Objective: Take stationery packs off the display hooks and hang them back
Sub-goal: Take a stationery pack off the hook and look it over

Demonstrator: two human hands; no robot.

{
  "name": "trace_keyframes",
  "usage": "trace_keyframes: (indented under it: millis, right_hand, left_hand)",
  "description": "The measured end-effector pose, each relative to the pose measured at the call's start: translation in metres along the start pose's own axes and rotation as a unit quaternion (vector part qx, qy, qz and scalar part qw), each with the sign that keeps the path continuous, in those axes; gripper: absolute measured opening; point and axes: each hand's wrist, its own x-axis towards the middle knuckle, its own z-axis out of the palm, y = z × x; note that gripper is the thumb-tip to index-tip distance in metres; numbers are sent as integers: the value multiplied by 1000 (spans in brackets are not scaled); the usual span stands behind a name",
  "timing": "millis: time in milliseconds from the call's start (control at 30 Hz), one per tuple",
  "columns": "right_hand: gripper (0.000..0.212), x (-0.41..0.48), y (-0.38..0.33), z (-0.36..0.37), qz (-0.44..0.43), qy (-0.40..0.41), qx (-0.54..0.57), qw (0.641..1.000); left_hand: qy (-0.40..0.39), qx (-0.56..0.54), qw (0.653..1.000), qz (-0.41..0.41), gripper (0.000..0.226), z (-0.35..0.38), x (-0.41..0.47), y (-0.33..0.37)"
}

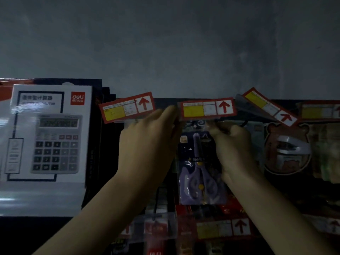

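Dim light. Left hand raised, fingers nearly straight, tips touching the left edge of the middle price tag. Right hand curled, pinching the top of the purple scissors pack, which hangs just under that tag, between both wrists.
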Motion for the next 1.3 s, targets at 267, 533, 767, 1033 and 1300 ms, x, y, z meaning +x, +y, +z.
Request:
trace_keyframes:
  millis: [267, 533, 767, 1033, 1300]
  right_hand:
    - [10, -10, 0, -1, 6, -11, -16, 1000]
    - [24, -41, 5, -14, 49, -73, -70, 994]
    - [38, -78, 13, -38, 97, -174, -157, 967]
    - [63, -103, 12, -43, -35, -100, -250, 962]
    - [29, -87, 20, -42, 19, -134, -191, 972]
  left_hand:
    - [-97, -91, 985, -110, 40, 16, -29, 12]
    - [-144, -198, 953, -176, 59, 29, -45, 11]
    - [-156, -244, 935, -205, 70, 30, -55, 12]
    - [-156, -253, 929, -219, 65, 30, -58, 19]
    - [-194, -246, 919, -238, 65, 30, -66, 19]
